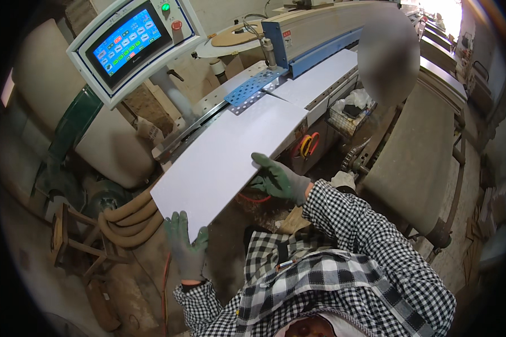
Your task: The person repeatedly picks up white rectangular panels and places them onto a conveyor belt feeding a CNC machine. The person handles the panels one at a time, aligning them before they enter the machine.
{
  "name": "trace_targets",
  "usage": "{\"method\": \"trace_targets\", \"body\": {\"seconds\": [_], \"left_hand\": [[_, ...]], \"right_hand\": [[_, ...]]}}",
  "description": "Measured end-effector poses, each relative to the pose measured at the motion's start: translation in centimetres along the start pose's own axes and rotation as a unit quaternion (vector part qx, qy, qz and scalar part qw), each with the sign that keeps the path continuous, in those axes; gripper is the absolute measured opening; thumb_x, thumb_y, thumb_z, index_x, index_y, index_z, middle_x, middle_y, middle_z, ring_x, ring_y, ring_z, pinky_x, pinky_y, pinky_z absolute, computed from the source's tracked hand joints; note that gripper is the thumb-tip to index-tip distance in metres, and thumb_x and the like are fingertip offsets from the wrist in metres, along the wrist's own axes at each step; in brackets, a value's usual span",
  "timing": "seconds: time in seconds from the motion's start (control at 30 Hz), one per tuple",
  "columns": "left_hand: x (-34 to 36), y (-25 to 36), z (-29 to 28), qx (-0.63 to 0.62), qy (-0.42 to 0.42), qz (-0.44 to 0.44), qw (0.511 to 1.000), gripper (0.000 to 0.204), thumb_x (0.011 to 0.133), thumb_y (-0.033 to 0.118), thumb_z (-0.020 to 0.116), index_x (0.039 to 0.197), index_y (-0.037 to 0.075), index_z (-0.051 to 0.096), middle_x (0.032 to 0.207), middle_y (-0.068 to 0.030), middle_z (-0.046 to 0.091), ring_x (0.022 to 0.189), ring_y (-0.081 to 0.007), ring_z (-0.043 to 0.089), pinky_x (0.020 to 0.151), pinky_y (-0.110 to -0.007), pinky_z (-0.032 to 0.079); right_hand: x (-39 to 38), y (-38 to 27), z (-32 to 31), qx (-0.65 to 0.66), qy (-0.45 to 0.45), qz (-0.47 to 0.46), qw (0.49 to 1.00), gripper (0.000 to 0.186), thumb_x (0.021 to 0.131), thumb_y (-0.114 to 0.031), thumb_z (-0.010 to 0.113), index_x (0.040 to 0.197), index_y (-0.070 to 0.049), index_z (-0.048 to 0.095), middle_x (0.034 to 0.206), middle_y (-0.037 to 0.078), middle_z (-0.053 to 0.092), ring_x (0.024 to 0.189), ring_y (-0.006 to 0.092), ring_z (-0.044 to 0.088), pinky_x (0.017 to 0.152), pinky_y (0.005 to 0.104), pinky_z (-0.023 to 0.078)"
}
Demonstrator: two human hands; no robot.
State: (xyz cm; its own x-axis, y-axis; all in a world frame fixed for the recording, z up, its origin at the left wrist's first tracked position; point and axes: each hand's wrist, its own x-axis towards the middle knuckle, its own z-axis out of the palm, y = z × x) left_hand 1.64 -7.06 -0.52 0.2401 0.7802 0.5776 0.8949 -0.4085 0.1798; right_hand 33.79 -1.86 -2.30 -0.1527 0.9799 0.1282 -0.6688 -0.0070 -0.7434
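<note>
Closest to me are the checkered sleeves (376, 236). The left hand (186, 247) is at the near corner of a long white panel (227, 151), fingers straight and thumb spread to the other side of the corner; can't tell if they're actually pinching it. The right hand (281, 180) has the long right edge, one finger on top and the rest tucked below, so it looks gripped. My guess on that split: one hand minds the end while the other supports the side, since the near part hangs out past the machine. Off left, hoses (126, 224) lie coiled near the floor. The panel's far end reaches the machine (320, 28), just by a blue perforated plate (253, 87). The touchscreen (129, 45) tilts this way, probably for easy reading.
</note>
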Motion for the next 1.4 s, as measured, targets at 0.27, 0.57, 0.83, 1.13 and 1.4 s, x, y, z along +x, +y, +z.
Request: {"method": "trace_targets", "body": {"seconds": [0.27, 0.57, 0.83, 1.13, 1.4], "left_hand": [[4.7, -3.1, 2.9, -0.016, -0.016, -0.065, 0.998, 0.059, 0.092, 0.03, 0.072, 0.142, 0.006, 0.055, 0.147, -0.0201, 0.052, 0.14, -0.0414, 0.043, 0.117, -0.05, 0.036], [4.1, -4.3, 1.2, -0.189, -0.068, -0.138, 0.97, 0.046, 0.106, 0.011, 0.052, 0.151, 0.003, 0.044, 0.158, -0.0116, 0.039, 0.149, -0.0255, 0.03, 0.124, -0.04, 0.025], [5.9, -4.9, -3.2, -0.168, -0.146, -0.107, 0.969, 0.079, 0.084, -0.013, 0.029, 0.159, 0.013, 0.032, 0.163, -0.0013, 0.031, 0.152, -0.0209, 0.025, 0.125, -0.04, 0.024], [7.8, -2.4, -4.2, -0.111, -0.17, -0.156, 0.967, 0.052, 0.108, 0.014, 0.036, 0.16, 0.012, 0.03, 0.166, -0.0062, 0.028, 0.154, -0.0238, 0.022, 0.123, -0.045, 0.022], [6.5, -3.2, -5.2, -0.089, -0.172, -0.09, 0.977, 0.063, 0.104, 0.019, 0.053, 0.16, 0.005, 0.028, 0.164, -0.0148, 0.03, 0.149, -0.0282, 0.032, 0.12, -0.041, 0.031]], "right_hand": [[-9.0, -6.0, -10.6, -0.086, 0.123, 0.034, 0.988, 0.042, 0.106, -0.028, 0.052, 0.131, 0.005, 0.058, 0.122, 0.015, 0.067, 0.109, 0.0249, 0.067, 0.099, 0.0364, 0.053], [-28.7, 3.0, -28.0, -0.123, 0.57, 0.026, 0.812, 0.022, 0.104, -0.017, 0.055, 0.111, 0.001, 0.066, 0.097, 0.01, 0.068, 0.083, 0.0188, 0.064, 0.073, 0.0313, 0.052], [-27.7, 8.0, -35.9, -0.219, 0.512, 0.181, 0.811, 0.022, 0.103, -0.023, 0.053, 0.1, -0.006, 0.066, 0.08, 0.005, 0.064, 0.076, 0.0181, 0.062, 0.067, 0.0332, 0.05], [-24.9, 6.1, -36.6, -0.522, 0.405, 0.259, 0.704, 0.021, 0.102, -0.024, 0.054, 0.098, -0.007, 0.068, 0.08, 0.005, 0.066, 0.077, 0.0183, 0.063, 0.068, 0.0345, 0.051], [-24.4, 5.9, -36.7, -0.632, 0.339, 0.292, 0.633, 0.021, 0.1, -0.024, 0.055, 0.096, -0.009, 0.069, 0.081, 0.004, 0.067, 0.079, 0.0185, 0.064, 0.068, 0.0356, 0.051]]}}
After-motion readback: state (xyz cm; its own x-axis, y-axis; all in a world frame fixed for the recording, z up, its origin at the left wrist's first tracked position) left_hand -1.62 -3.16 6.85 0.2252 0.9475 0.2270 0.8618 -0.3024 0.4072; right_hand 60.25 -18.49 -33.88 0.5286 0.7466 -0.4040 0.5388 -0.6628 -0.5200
